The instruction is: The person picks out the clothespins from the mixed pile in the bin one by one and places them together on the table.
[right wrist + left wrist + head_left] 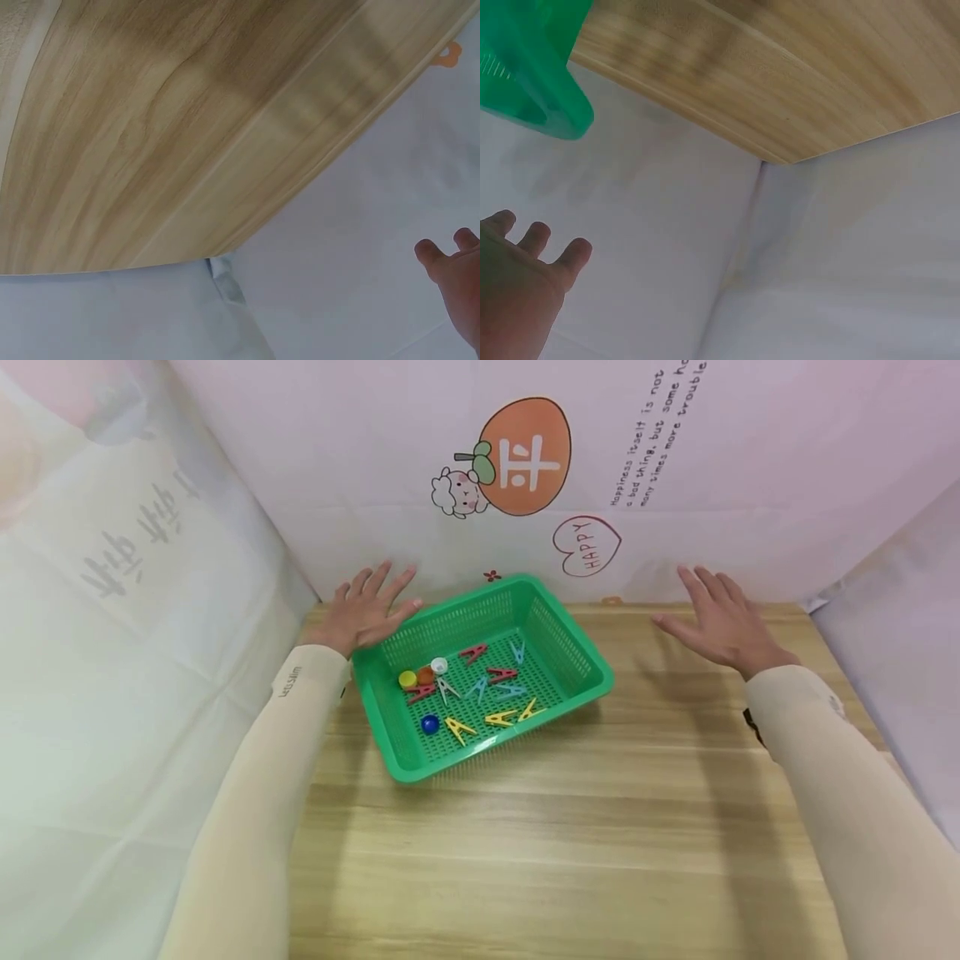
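Note:
A green plastic basket (pixel 558 693) sits tilted at an angle on the wooden table. Inside lie several clothespins: red (pixel 502 675), light blue (pixel 477 689), white (pixel 447 691) and yellow (pixel 460 730). Bottle caps rest at its left side, one yellow (pixel 407 679), one orange (pixel 426 676), one white (pixel 439 666) and a blue one (pixel 430 724). With fingers spread, my left hand (pixel 369 610) is by the basket's back left corner; whether it touches the rim I cannot tell. My right hand (pixel 720 618) is held with straight fingers right of the basket, holding nothing.
The wood-grain table (pixel 570 843) extends toward me and to the right. Behind it rises a pale printed sheet (pixel 360 452) with a heart and lettering. Similar cloth walls (pixel 112 693) close in the left and right sides.

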{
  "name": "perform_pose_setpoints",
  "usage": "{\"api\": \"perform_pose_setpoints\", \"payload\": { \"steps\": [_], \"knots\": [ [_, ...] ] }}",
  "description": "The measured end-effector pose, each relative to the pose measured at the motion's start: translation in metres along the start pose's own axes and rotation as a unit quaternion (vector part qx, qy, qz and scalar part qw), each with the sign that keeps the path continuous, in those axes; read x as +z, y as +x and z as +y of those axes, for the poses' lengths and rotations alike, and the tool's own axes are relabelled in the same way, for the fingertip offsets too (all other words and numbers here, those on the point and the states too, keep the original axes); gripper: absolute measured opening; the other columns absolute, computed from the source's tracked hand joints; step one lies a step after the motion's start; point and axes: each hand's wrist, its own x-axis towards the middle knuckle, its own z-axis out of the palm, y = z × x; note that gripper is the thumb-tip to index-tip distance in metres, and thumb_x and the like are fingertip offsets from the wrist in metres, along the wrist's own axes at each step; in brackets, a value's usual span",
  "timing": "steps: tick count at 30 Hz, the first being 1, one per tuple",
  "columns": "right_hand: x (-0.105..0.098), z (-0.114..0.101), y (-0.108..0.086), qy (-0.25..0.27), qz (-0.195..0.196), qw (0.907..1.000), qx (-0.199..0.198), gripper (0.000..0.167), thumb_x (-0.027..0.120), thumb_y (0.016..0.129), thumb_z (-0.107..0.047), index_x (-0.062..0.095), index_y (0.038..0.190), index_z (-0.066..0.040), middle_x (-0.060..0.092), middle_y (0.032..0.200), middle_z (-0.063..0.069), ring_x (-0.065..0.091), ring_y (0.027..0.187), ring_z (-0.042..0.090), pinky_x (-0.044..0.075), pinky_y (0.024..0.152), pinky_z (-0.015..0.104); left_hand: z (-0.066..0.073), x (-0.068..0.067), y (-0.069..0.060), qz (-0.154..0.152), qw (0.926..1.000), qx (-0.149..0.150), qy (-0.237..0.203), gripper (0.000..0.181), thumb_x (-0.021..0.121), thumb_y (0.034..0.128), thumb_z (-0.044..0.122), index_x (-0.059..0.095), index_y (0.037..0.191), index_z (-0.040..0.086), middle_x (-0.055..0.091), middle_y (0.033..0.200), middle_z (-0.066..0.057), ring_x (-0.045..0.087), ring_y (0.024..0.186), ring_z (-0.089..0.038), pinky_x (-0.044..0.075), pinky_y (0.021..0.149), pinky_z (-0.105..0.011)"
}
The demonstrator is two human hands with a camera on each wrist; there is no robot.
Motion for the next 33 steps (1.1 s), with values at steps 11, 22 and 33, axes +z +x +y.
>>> {"api": "perform_pose_setpoints", "payload": {
  "steps": [11,22,33],
  "knots": [
    [0.009,-0.023,0.004,0.041,0.009,0.9983,-0.04,0.101,0.056,0.103,-0.069,0.006,0.178,-0.022,0.011,0.183,0.02,0.014,0.166,0.053,0.018,0.126,0.082,-0.003,0.016,-0.005,-0.006,0.9995,0.029,-0.008,0.079,0.026,0.1102,0.073,0.001,0.177,0.039,-0.002,0.186,-0.012,0.003,0.17,-0.046,0.008,0.133,-0.075],
    [0.014,-0.053,0.003,0.05,0.02,0.9963,-0.068,0.099,0.062,0.1,-0.068,0.016,0.177,-0.027,0.024,0.18,0.02,0.024,0.164,0.05,0.024,0.125,0.08,-0.011,0.028,-0.009,-0.019,0.9978,0.063,-0.012,0.08,0.025,0.1085,0.077,0.001,0.176,0.041,-0.003,0.186,-0.008,0.001,0.171,-0.044,0.009,0.133,-0.074],
    [0.017,-0.091,0.008,0.073,0.01,0.9926,-0.096,0.096,0.071,0.098,-0.055,0.019,0.176,-0.033,0.039,0.171,0.018,0.033,0.159,0.047,0.032,0.119,0.083,-0.014,0.037,-0.021,-0.018,0.9943,0.105,0.004,0.081,0.031,0.1089,0.075,0.004,0.177,0.039,0.0,0.186,-0.01,0.006,0.171,-0.042,0.013,0.136,-0.066]
  ]
}}
